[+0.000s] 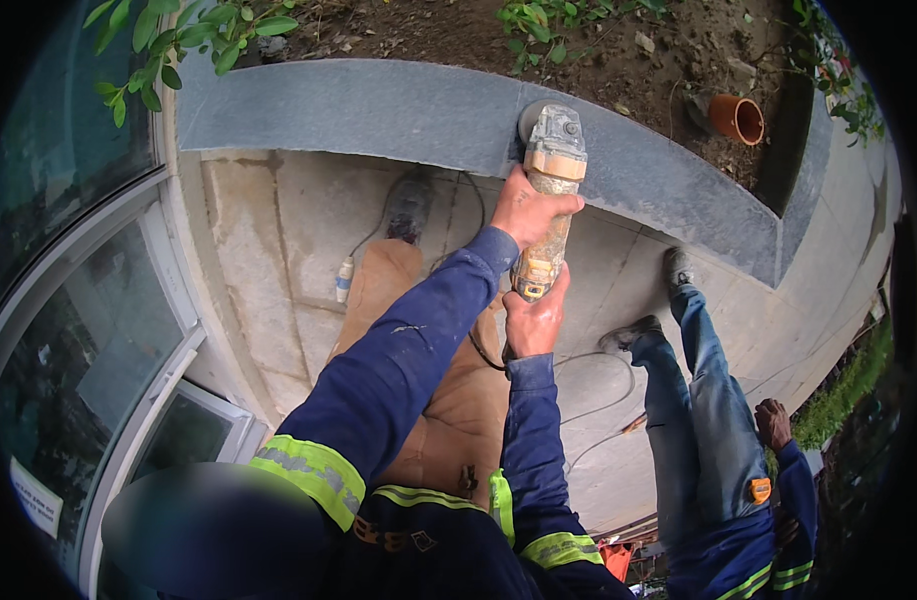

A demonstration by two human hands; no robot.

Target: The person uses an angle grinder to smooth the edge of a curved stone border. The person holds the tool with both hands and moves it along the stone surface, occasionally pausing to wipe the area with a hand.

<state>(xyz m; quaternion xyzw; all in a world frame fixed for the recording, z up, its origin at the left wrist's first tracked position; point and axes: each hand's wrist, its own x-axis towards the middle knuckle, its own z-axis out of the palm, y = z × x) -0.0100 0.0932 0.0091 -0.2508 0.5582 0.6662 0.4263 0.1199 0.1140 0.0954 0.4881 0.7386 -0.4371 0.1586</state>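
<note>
Two-handed hold on a power tool at the grey stone ledge (368,105).
The dust-caked angle grinder with a tan band (554,180) lies with its head over the top face of the ledge and its body extending off the near edge; disc contact with the stone cannot be determined. Left hand (526,208): closed around the grinder body just behind the head, just off the near edge. Right hand (536,322): wrapped about the rear end, farther from the ledge. On the ledge's far side, an orange-brown cylindrical pot (723,115) lies tipped on brown soil (428,35). On its near side, toward the right, stands a co-worker in blue jeans (723,440), an orange tape measure (759,490) at the waist.
</note>
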